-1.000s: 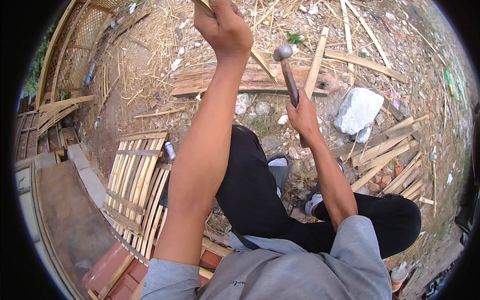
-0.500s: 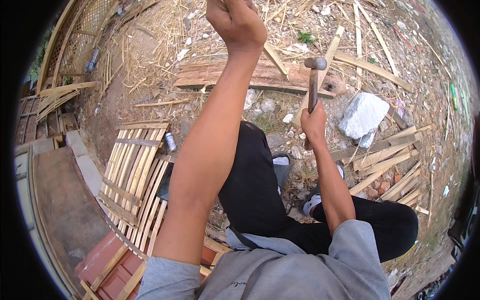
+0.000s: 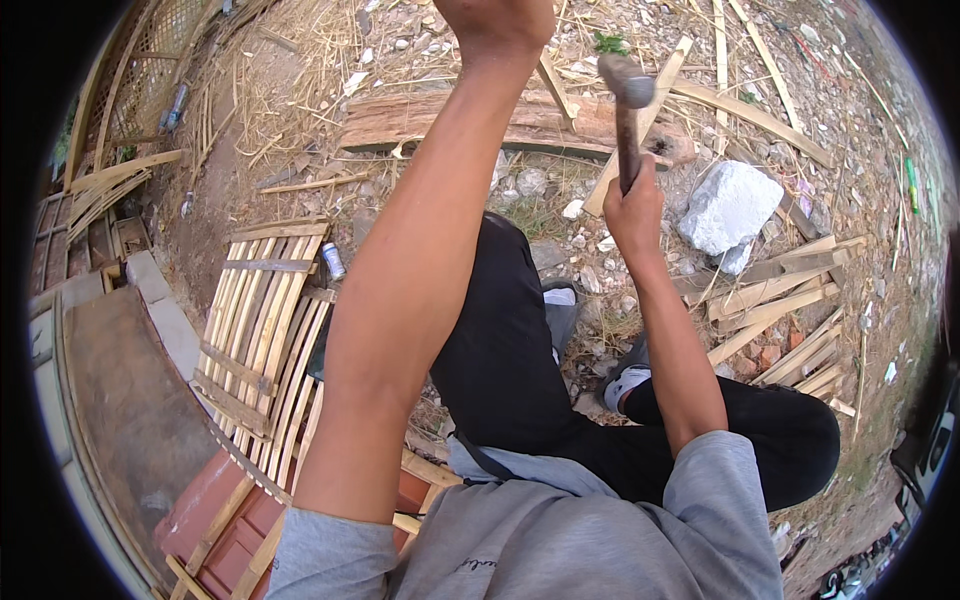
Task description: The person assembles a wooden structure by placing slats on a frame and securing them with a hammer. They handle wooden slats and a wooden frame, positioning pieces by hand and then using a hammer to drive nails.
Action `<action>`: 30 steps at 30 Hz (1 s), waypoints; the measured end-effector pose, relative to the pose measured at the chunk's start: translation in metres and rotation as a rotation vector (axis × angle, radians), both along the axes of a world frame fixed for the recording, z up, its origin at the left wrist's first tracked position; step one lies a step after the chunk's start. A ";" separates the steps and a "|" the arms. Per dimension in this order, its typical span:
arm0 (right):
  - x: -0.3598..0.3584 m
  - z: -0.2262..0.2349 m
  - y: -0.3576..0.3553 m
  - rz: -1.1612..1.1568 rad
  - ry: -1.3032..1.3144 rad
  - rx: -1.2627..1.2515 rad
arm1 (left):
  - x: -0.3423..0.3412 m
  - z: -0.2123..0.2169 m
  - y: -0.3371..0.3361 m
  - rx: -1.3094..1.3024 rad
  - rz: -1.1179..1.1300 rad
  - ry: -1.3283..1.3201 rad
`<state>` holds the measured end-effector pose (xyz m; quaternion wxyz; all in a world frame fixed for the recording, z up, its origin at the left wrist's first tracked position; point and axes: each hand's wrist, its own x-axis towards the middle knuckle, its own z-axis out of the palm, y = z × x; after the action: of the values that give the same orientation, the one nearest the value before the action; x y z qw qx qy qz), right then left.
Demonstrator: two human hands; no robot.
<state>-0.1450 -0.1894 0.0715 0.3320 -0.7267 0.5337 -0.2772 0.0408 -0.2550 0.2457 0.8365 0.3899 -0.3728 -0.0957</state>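
Observation:
My right hand [image 3: 636, 210] is wrapped round the wooden handle of a hammer [image 3: 627, 130]. Its metal head is up, above the far right part of a long, rough wooden beam [image 3: 420, 122] lying on the ground. My left arm stretches forward over the beam. The upper edge of the view cuts off my left hand [image 3: 500, 22]; it looks closed, but what its fingers hold is hidden. Close to the left wrist, a thin wood strip [image 3: 557, 92] slants down onto the beam.
A large pale stone [image 3: 732, 208] lies right of my right hand, with split wood slats [image 3: 775, 300] nearer me. On the left are a slatted wooden panel [image 3: 262, 300], a small can [image 3: 334, 262] and a reddish panel [image 3: 225, 520]. Straw, rubble and loose laths litter the ground ahead.
The hammer has risen slightly and its head tilts more toward me. My left hand has slid further out past the upper edge. The whole view has shifted a little.

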 end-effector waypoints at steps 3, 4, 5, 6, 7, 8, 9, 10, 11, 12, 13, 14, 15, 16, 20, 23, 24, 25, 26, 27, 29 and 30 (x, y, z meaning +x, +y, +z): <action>-0.004 -0.011 -0.007 -0.025 0.160 0.220 | 0.006 -0.013 0.002 -0.054 -0.122 0.154; -0.004 0.014 -0.023 -0.076 0.107 0.217 | 0.007 -0.016 0.004 0.004 -0.057 0.170; -0.006 0.042 -0.037 -0.094 0.060 0.186 | 0.009 -0.019 0.009 0.061 0.011 0.195; -0.009 0.059 -0.051 -0.075 0.063 0.143 | 0.009 -0.017 0.007 0.055 0.003 0.194; -0.008 0.077 -0.059 -0.079 0.080 0.107 | 0.012 -0.015 0.003 0.055 0.003 0.157; -0.006 0.103 -0.061 -0.067 0.028 0.057 | 0.011 -0.015 0.004 0.067 0.008 0.129; -0.007 0.119 -0.062 -0.085 -0.012 0.000 | 0.008 -0.011 0.005 0.073 0.010 0.152; -0.007 0.133 -0.060 -0.100 -0.091 -0.014 | 0.006 -0.005 0.007 0.072 0.006 0.158; -0.006 0.134 -0.058 -0.090 -0.169 -0.044 | 0.007 0.003 0.013 -0.008 -0.210 0.323; -0.005 0.134 -0.056 -0.077 -0.248 -0.072 | 0.013 -0.001 0.011 0.024 -0.133 0.198; -0.003 0.132 -0.051 -0.072 -0.251 -0.068 | 0.017 -0.005 0.009 0.051 -0.050 0.081; -0.003 0.127 -0.045 -0.054 -0.331 0.093 | 0.016 -0.002 0.012 0.052 -0.043 0.079; -0.004 0.118 -0.040 -0.045 -0.408 0.250 | 0.012 0.004 0.013 -0.001 -0.206 0.283; -0.007 0.091 -0.035 -0.033 -0.348 0.185 | 0.008 0.006 0.012 -0.028 -0.293 0.382; 0.002 0.023 0.010 -0.009 -0.037 0.396 | 0.001 0.000 0.012 0.092 -0.076 0.090; -0.014 -0.029 0.034 -0.012 0.080 0.413 | -0.006 -0.002 0.008 0.111 -0.068 0.046; -0.017 -0.028 0.036 -0.006 0.092 0.458 | -0.011 -0.001 0.006 0.104 -0.071 0.065; -0.016 -0.028 0.032 -0.007 0.095 0.463 | -0.014 -0.001 0.004 0.097 -0.076 0.086; -0.012 -0.003 0.024 -0.011 0.049 0.420 | -0.013 -0.003 0.007 0.111 -0.072 0.092; -0.004 0.021 0.010 -0.016 -0.001 0.367 | -0.008 -0.004 0.004 0.075 -0.089 0.060; 0.007 0.065 -0.006 -0.059 -0.142 0.119 | -0.004 -0.005 0.006 0.045 -0.105 -0.017; 0.017 0.086 -0.011 -0.038 -0.232 0.107 | 0.004 0.004 0.012 0.057 -0.083 -0.040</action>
<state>-0.1277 -0.2004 0.1575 0.4246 -0.6607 0.5193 -0.3369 0.0446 -0.2429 0.2493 0.8128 0.3998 -0.4023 -0.1331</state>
